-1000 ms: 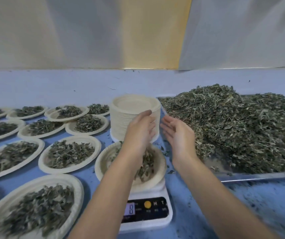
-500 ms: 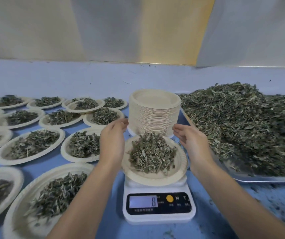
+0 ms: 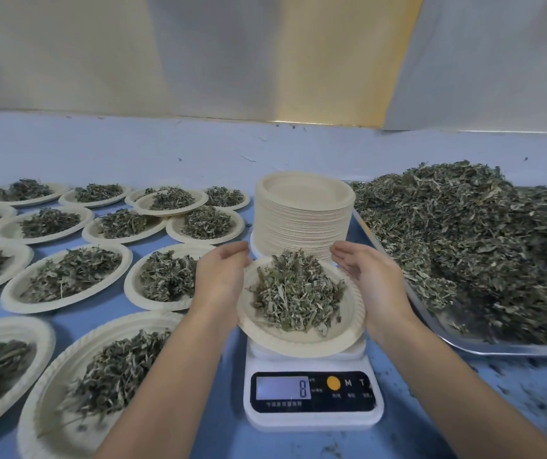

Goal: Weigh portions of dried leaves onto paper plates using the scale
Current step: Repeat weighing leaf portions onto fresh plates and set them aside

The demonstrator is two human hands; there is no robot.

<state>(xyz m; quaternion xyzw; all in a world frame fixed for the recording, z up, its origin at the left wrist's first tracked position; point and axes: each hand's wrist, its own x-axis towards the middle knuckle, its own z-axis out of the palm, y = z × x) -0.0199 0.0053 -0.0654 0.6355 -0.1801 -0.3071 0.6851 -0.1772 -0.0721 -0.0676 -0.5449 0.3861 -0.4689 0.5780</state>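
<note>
Head view, from the left: filled paper plates [image 3: 10, 293] lie in rows across the blue table [image 3: 513, 392], each with a loose mound of dried leaves, some rims touching or overlapping; the nearest ones run off the lower left edge. Next comes the left hand [image 3: 220, 276], palm turned toward the middle, fingers loosely curved and gripping nothing. It sits right at the left rim of the plate on the scale [image 3: 298, 346], and I cannot tell whether it touches that rim. This plate rests on top of the white scale [image 3: 311, 415] and carries a heaped portion of leaves [image 3: 295, 293] at its centre. The scale's display [image 3: 282, 388] faces the camera and reads 8, with an orange button just to its right. Behind the scale, close to the far edge of that plate, stands a tall stack of empty plates [image 3: 301, 223]. The right hand [image 3: 369, 276] hovers beside the right rim, palm open toward the plate, fingers straight and together, holding nothing. Farther right a metal tray [image 3: 513, 351] holds a large heap of dried leaves [image 3: 464, 243] that runs out of frame, and crumbs of leaf are scattered on the table in front of it
</note>
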